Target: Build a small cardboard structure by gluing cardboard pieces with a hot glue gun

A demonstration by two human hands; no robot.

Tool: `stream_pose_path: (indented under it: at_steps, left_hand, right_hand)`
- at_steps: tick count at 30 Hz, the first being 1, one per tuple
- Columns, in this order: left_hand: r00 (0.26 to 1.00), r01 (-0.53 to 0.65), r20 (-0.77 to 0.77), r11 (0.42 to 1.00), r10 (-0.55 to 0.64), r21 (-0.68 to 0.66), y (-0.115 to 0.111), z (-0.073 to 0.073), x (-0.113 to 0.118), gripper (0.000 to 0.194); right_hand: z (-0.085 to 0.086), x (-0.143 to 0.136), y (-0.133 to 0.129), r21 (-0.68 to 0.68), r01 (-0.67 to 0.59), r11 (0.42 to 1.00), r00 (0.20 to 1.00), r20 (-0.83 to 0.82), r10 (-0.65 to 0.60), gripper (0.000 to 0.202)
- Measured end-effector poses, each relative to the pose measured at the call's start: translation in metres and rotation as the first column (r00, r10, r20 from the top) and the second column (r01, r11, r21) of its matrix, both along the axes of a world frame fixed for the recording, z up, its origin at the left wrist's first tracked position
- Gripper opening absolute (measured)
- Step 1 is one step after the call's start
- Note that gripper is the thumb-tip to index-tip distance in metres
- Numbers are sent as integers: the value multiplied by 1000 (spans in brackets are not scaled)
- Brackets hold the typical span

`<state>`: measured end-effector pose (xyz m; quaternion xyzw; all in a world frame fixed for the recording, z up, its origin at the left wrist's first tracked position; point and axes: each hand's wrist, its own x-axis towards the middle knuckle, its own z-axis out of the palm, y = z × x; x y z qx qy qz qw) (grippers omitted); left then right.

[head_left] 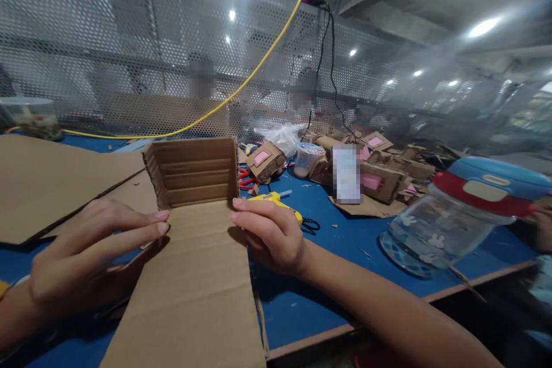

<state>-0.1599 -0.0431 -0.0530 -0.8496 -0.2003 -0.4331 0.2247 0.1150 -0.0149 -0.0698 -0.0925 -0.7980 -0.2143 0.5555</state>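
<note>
A long piece of cardboard (198, 287) stretches toward me, its far end folded up into a shallow three-sided box with ridged inner walls. On its left edge, just below the fold, my left hand (99, 247) pinches the cardboard between fingertips and thumb. My right hand (271, 233) grips the opposite edge at the same height, fingers bent over the rim and the thumb hidden underneath. Behind my right hand lies a yellow glue gun (273, 198) with a stick poking from its back. Red-handled pliers (248, 181) show partly beside the box.
A flat cardboard sheet (56, 184) covers the left of the blue table (310, 287). A clear bottle with a blue and red lid (440, 224) stands at right. Behind are a phone (346, 175), a plastic tub (308, 161) and cardboard models (383, 181). A yellow cable (259, 69) hangs across.
</note>
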Motion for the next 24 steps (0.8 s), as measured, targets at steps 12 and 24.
stream_pose_path:
  at_steps: [12, 24]
  left_hand:
    - [1000, -1, 5, 1000, 1, -9, -2, 0, 0, 62]
    - [1000, -1, 22, 1000, 1, -2, 2, -2, -1, 64]
  right_hand:
    - [-1, 0, 1, -1, 23, 1000, 1000, 4, -23, 21]
    - [0, 0, 1, 6, 17, 1000, 1000, 8, -17, 22]
